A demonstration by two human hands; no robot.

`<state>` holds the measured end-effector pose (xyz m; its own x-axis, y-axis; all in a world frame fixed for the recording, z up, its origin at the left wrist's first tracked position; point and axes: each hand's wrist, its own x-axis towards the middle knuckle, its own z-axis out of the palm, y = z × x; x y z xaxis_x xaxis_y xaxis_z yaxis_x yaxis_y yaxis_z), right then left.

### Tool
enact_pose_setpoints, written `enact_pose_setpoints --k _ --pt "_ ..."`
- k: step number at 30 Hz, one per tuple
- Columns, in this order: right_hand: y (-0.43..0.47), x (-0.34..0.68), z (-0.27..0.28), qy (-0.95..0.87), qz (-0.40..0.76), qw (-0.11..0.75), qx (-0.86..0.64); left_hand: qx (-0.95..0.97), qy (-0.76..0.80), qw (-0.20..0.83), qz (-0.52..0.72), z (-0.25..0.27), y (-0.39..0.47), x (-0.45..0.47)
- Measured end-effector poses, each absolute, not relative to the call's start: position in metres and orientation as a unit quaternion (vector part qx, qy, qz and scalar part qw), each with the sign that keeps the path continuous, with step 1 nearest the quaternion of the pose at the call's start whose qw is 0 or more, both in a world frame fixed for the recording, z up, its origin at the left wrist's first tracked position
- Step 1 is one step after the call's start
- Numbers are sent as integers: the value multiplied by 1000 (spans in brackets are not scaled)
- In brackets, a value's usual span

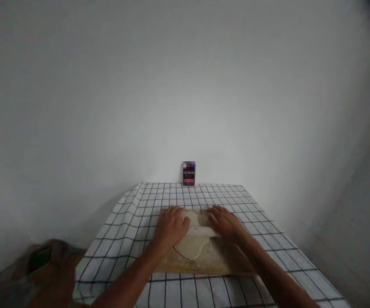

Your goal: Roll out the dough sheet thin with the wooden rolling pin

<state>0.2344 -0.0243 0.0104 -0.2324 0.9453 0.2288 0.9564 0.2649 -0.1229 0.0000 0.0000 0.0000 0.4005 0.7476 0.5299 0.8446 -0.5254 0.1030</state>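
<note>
A pale rolling pin point(202, 231) lies crosswise over a sheet of flattened dough point(191, 249), which shows both in front of it and beyond it. My left hand point(172, 224) is over the pin's left end, its thumb toward the middle. Over the right end is my right hand point(226, 223), fingers pointing forward. Both palms cover the pin's ends, so those ends are hidden. Under the dough is a wooden board point(217, 264) with a light, floury surface.
A white tablecloth point(168, 291) with a dark grid covers the table. At its far edge a dark phone-like rectangle point(189, 173) with a blurred screen stands against the pale wall point(185, 107). Part of a person's leg point(59, 273) shows at lower left.
</note>
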Motion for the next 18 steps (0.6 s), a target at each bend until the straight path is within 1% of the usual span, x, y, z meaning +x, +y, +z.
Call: enact_pose_setpoints --k 6,10,13,18 --pt "-76 234 -20 -775 -63 182 -602 -841 -409 161 -315 -16 -40 -8" --pt "-113 235 -39 -788 -93 211 -571 -856 -375 181 -307 -22 -82 -25" --pt "-124 241 -43 -813 -102 207 -534 -867 -363 191 -282 -23 -97 -31" --pt "-100 239 -20 -802 -34 175 -569 -866 -404 144 -258 -21 -80 -23"
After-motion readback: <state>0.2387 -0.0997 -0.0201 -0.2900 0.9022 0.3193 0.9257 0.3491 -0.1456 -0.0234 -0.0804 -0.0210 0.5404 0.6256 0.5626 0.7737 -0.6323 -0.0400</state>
